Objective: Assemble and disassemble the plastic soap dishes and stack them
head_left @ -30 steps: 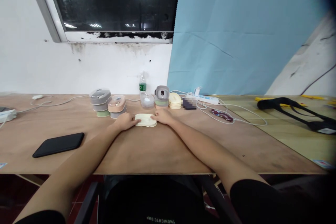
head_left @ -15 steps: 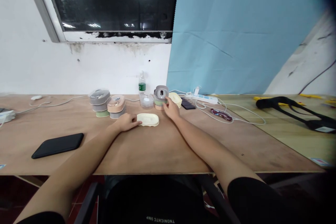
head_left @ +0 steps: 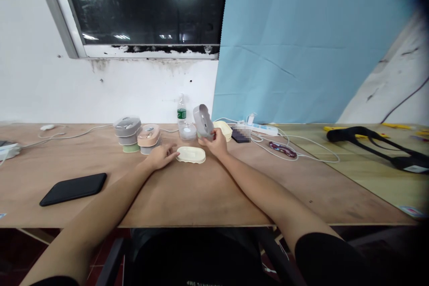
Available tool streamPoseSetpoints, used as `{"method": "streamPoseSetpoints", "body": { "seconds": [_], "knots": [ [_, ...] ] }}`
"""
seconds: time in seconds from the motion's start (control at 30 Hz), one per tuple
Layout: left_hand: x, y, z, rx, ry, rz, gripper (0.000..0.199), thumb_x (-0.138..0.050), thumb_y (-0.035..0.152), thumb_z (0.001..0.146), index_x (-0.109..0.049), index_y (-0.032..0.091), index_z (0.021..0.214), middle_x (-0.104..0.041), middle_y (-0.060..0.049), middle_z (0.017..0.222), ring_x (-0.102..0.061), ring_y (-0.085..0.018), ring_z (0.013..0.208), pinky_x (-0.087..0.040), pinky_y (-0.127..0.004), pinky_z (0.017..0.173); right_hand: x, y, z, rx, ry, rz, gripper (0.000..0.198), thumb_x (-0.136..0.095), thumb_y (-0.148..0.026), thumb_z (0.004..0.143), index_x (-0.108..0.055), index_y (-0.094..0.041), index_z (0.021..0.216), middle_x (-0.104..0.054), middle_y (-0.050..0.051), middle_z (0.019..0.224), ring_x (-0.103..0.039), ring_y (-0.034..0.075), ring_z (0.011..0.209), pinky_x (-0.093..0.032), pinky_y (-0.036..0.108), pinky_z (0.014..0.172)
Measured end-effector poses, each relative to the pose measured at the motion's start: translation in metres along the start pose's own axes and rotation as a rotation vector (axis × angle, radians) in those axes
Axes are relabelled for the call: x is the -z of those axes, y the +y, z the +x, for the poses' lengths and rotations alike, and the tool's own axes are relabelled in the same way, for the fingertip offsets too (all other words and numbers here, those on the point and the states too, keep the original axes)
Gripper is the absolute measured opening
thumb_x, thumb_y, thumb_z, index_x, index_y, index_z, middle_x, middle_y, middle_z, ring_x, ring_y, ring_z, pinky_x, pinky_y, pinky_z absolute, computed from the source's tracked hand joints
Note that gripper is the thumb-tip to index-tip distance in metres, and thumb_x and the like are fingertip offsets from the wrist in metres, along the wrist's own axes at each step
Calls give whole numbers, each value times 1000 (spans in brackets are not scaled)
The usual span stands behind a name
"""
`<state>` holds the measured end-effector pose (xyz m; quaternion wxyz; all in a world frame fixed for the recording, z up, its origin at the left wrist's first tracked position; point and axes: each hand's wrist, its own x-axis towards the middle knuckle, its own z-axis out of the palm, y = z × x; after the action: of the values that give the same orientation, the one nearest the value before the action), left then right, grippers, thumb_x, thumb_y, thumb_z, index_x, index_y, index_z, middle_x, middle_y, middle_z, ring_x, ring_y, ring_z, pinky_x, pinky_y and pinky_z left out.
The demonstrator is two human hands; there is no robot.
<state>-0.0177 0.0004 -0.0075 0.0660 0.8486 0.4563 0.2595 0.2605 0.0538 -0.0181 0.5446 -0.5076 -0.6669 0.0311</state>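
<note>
Person, bare hands: left hand (head_left: 161, 156), right hand (head_left: 216, 143). Wrists and forearms bare too, up to the sleeves. Short sleeves, both plain black; right sleeve (head_left: 323, 254) looks loose, hem curves round the arm, rest merges into the dark lower corner; left sleeve (head_left: 56, 282) mostly cut off by the bottom border, only a strip near the hem visible. Black top (head_left: 197, 257) on the torso, folds too dark to make out. Small pale capital lettering (head_left: 192, 283) on it, cropped at the bottom, mostly unreadable
</note>
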Motion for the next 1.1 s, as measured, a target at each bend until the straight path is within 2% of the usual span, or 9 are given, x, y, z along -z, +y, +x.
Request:
{"method": "streamPoseSetpoints", "body": {
  "seconds": [0.13,0.2,0.33,0.5,0.6,0.73,0.87,1.0,1.1],
  "knots": [
    [0,0,-1,63,168,-91,79,-44,53,89,-11,17,150,-62,-8,111,-60,-17,72,-47,-31,72,-1,-15,-15,152,-260,29,46,-51,-59,80,-53,-19,102,-52,0,62,-48,17,60,-35,28,61],
    [0,1,-1,60,216,-121,81,-44,51,90,-4,16,151,-59,-10,117,-60,-16,74,-48,-32,74,-3,-21,-20,249,-382,18,49,-48,-61,82,-54,-18,105,-54,1,63,-49,17,60,-34,28,60],
    [-1,4,0,71,296,-176,76,-45,47,90,-12,15,150,-58,-12,117,-61,-18,83,-49,-34,81,-7,-25,-22,391,-487,4,52,-47,-62,83,-56,-17,107,-56,2,68,-49,17,64,-32,26,60],
    [-1,8,3,86,345,-275,54,-42,45,92,-39,18,139,-60,-11,119,-61,-19,86,-48,-36,84,-6,-15,-17,375,-400,-20,49,-41,-63,85,-56,-16,90,-56,4,71,-48,16,66,-31,27,61],
    [-4,11,4,132,343,-348,52,-43,45,91,-44,16,134,-64,-10,109,-62,-19,82,-49,-35,81,-3,-12,-15,331,-332,-19,46,-45,-60,84,-57,-16,89,-58,6,75,-50,18,70,-34,27,64],
    [-8,17,5,115,293,-360,51,-44,46,90,-48,15,131,-66,-7,99,-60,-17,76,-48,-31,75,0,-18,-14,236,-278,15,43,-53,-50,83,-58,-17,110,-64,7,90,-55,20,77,-40,29,70],
    [-9,19,5,162,265,-315,48,-41,55,90,-63,14,99,-68,-6,85,-60,-18,75,-45,-29,69,2,-23,-15,179,-243,65,61,-56,-49,80,-45,-17,131,-64,11,104,-58,25,88,-43,33,74],
    [-9,15,5,265,156,-183,61,-30,65,89,-60,17,66,-65,-5,68,-59,-19,67,-42,-29,64,4,-22,-14,176,-273,80,60,-53,-51,81,-47,-17,129,-64,7,87,-56,20,73,-41,29,66],
    [-12,12,6,328,48,-63,69,-21,69,89,-60,19,61,-65,-7,67,-61,-22,68,-40,-30,61,2,-14,-10,170,-304,28,38,-47,-49,85,-62,-17,100,-58,1,68,-51,16,63,-35,26,60]
  ]
}}
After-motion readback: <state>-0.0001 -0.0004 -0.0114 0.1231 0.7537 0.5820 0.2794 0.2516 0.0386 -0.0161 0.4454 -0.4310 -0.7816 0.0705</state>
